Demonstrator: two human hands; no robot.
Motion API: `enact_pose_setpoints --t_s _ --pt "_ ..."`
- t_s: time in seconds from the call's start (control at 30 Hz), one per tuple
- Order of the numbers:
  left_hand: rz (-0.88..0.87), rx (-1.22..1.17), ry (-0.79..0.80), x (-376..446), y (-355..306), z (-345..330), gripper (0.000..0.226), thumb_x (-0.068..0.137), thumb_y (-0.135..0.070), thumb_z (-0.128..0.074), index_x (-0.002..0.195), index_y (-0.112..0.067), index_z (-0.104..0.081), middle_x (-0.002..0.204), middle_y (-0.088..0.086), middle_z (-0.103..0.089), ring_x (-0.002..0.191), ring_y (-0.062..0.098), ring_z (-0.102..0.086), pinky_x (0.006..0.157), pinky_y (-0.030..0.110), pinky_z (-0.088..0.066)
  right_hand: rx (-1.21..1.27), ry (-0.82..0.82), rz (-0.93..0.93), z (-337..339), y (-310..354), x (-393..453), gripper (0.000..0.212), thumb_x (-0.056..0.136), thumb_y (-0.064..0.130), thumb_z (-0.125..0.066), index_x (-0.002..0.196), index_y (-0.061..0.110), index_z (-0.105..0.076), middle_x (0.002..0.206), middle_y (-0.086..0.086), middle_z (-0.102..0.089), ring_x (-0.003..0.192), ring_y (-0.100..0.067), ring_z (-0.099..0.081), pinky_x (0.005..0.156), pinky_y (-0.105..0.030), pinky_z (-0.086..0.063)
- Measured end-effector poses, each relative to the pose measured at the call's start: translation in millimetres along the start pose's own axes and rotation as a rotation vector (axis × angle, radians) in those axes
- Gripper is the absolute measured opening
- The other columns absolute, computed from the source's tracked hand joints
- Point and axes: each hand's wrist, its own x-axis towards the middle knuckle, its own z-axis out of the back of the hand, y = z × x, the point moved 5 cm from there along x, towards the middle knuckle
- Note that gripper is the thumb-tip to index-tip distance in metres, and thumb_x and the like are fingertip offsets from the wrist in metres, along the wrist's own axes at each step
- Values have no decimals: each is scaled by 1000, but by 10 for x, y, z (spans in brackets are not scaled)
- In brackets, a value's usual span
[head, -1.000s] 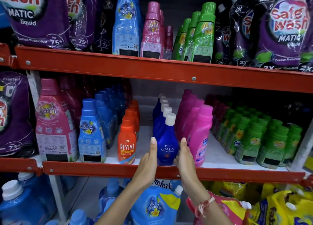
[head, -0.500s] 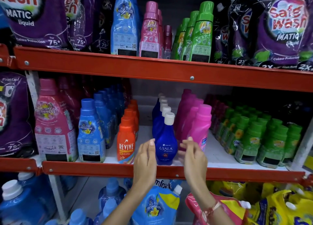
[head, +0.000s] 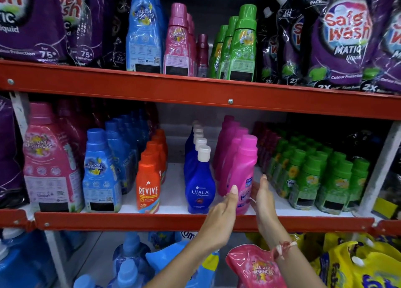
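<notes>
A bright pink bottle (head: 243, 170) stands at the front of its row on the middle shelf (head: 130, 220). My left hand (head: 221, 218) reaches up on the bottle's left side, fingers straight, fingertips at its lower label. My right hand (head: 263, 201) is on the bottle's right side, fingers straight and close to it; a thread band is on that wrist. Just left stands the dark blue Ujala bottle (head: 200, 185) with a white cap, free of both hands.
Orange Revive bottles (head: 148, 190), blue bottles (head: 101, 175) and a large pink bottle (head: 51, 164) fill the shelf's left; green bottles (head: 308, 179) crowd the right. Purple pouches (head: 342, 38) and tall bottles stand on the upper shelf (head: 195, 92). Refill pouches (head: 258, 268) sit below.
Both hands have shifted right, from either side of the blue Ujala bottle to either side of the front pink bottle. The bottles stand where they were.
</notes>
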Motion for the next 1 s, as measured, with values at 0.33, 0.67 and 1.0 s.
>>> enact_pose_setpoints --t_s 0.33,0.67,1.0 --pt "61 -79 20 245 90 53 67 55 -96 -3 73 -43 -40 75 -19 -39 82 2 -43 69 15 -30 -135 -30 59 131 -44 -113 84 87 75 -21 128 13 -60 128 -20 -65 118 -37 -60 105 -56 -45" --pt "18 -84 33 266 62 21 64 78 -77 -4 94 -43 -56 89 -15 -51 83 -7 -42 87 24 -29 -150 14 101 194 10 -164 64 92 70 -25 109 24 -66 127 -19 -64 116 -36 -62 103 -57 -47" --pt "31 -19 47 182 90 38 86 86 -73 -9 142 -13 -38 147 14 -41 138 25 -34 113 37 -25 -177 79 147 190 59 -179 40 95 63 -31 75 41 -57 106 -8 -62 113 -33 -62 104 -57 -46"
